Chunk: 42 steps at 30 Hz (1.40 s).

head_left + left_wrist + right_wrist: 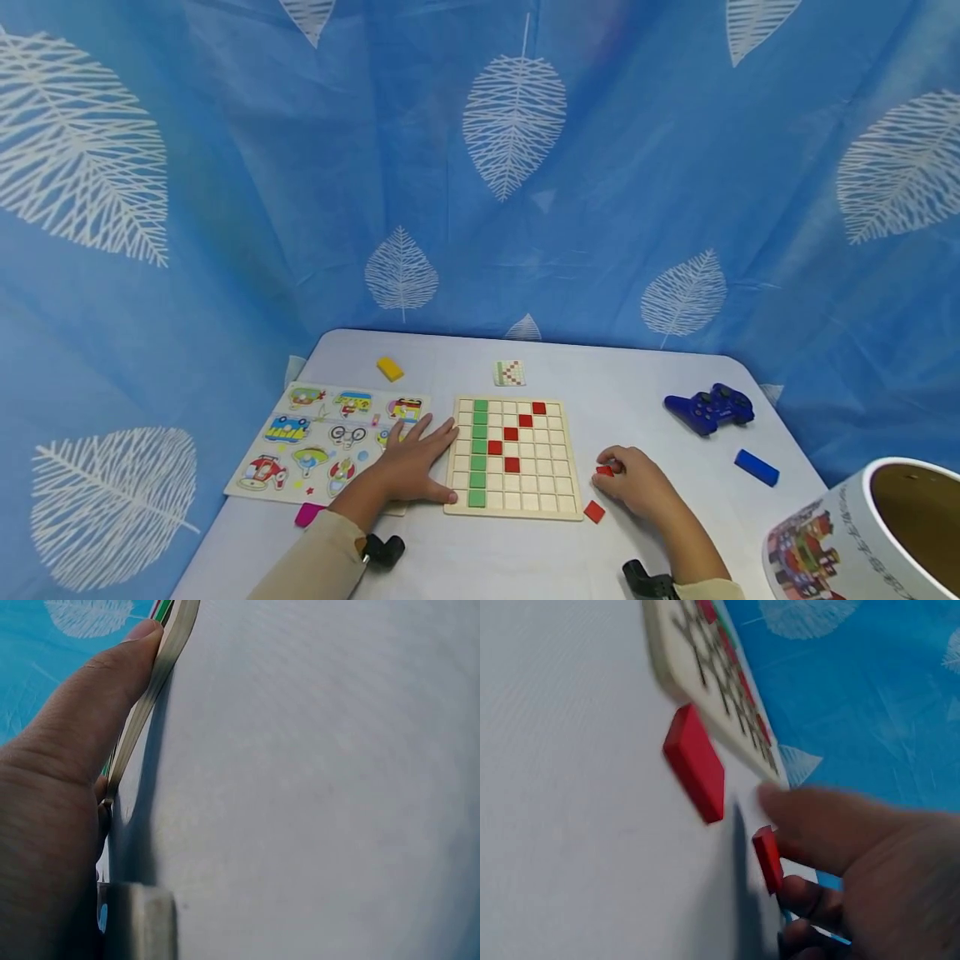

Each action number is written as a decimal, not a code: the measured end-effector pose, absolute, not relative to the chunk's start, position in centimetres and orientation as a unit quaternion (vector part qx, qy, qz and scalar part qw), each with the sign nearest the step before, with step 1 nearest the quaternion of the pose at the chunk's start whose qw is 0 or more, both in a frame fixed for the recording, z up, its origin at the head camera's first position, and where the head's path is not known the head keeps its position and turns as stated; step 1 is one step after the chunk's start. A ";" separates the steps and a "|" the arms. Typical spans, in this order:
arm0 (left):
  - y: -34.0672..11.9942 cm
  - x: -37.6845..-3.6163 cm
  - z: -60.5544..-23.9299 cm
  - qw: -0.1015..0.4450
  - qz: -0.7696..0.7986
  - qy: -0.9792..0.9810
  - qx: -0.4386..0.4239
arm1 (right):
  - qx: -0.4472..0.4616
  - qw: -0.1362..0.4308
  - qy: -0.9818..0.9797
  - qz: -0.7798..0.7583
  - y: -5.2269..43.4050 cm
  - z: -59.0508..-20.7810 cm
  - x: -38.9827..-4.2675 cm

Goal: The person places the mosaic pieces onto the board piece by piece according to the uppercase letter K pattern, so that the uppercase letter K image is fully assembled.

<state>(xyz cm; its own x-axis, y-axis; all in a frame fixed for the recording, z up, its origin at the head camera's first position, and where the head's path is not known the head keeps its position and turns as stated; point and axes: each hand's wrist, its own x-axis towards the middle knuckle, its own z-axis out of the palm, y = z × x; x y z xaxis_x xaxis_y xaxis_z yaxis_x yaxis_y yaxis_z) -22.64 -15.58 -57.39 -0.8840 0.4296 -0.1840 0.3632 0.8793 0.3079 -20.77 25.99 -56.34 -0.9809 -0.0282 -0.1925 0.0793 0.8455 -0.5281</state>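
A grid board (514,457) of small squares is lying flat on the white table (637,400), between two hands; a green column and a few red squares are filling part of it. In the head view, the left hand (415,462) is lying flat with fingers spread, pressing against the board's left edge and partly covering a picture puzzle (322,437). The right hand (633,481) is curling its fingers around a red tile (604,471) just right of the board, with a second red tile (594,512) lying near the board's corner. A blue game controller (709,407) is sitting well to the right.

In the left wrist view, the thumb (90,720) is touching the board's edge (154,682).

In the right wrist view, blurred fingers (817,825) are pinching the red tile (768,859), beside the loose tile (694,763)
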 end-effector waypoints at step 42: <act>-15.5 -22.7 -57.4 0.124 0.128 0.962 0.208 | -0.027 0.200 0.938 -0.282 22.8 -53.7 -18.1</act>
